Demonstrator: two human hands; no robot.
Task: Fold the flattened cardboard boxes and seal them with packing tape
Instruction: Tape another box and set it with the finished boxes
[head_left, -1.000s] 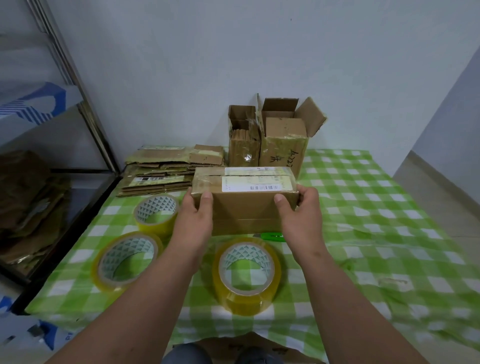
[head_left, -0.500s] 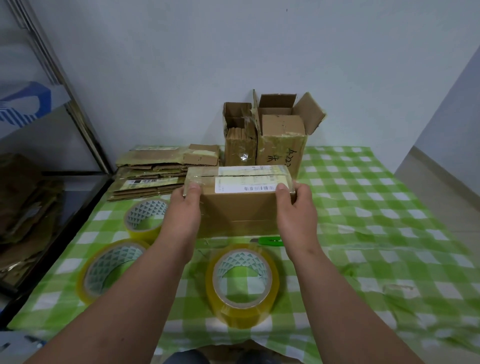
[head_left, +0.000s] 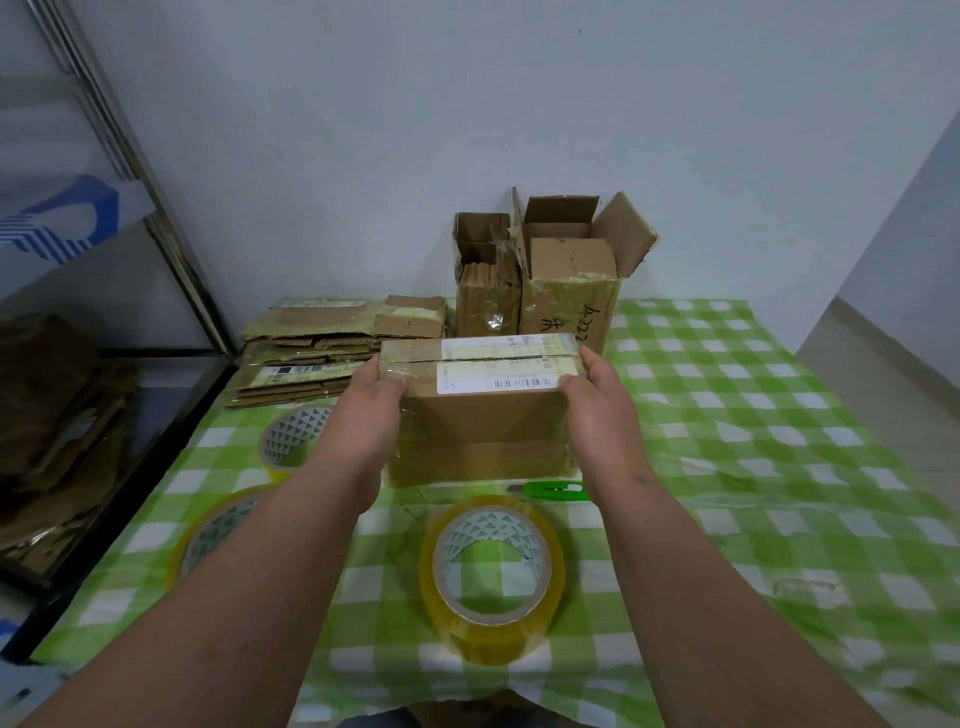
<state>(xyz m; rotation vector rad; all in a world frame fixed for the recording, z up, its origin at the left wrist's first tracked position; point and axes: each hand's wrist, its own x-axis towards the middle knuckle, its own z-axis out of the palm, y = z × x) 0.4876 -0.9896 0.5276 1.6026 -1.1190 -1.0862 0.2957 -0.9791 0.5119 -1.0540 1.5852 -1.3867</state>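
Both hands clamped on folded box (head_left: 480, 415): left hand (head_left: 363, 415) on left end, right hand (head_left: 597, 415) on right end, thumbs over top edge. Box mid-surface (head_left: 753, 467), tape roll (head_left: 493, 571) near front, flattened stack (head_left: 311, 353) behind-left.

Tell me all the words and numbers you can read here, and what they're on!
"A222", handwritten in black marker: open box at the back, with a handwritten character beside it that I can't make out.
White shipping label with barcode: box held in both hands, print too small to read.
Label on the flattened cardboard stack: too blurred to read.
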